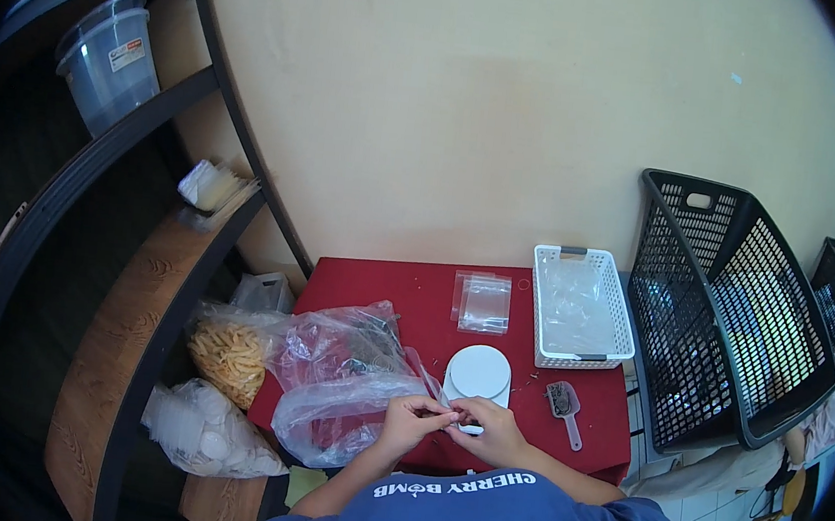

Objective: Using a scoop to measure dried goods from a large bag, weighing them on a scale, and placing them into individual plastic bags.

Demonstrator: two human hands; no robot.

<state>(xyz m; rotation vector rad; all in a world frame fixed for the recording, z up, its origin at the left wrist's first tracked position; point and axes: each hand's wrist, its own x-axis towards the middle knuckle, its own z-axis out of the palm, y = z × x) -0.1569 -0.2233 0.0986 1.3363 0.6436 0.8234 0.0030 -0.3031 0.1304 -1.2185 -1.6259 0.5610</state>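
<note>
My left hand (pixel 410 423) and my right hand (pixel 477 425) meet at the red table's near edge, fingers pinched on the narrow end of a crumpled clear plastic bag (pixel 342 414); any small item between them is too small to make out. Just beyond them stands a white scale (pixel 477 369) with a round top. A clear scoop (pixel 570 426) holding dark bits lies to the right. Small clear bags (pixel 483 307) lie flat behind the scale. Left of my hands, a large bag of pale yellow sticks (pixel 225 361) leans at the red table's (pixel 434 292) edge.
A white basket (pixel 582 307) with clear plastic inside sits at back right. A tall black crate (pixel 723 320) stands beside the table. Dark shelving (pixel 106 361) at left holds clear tubs (pixel 110 65); a white plastic bag (pixel 210 426) is below the yellow sticks. A pale wall is behind.
</note>
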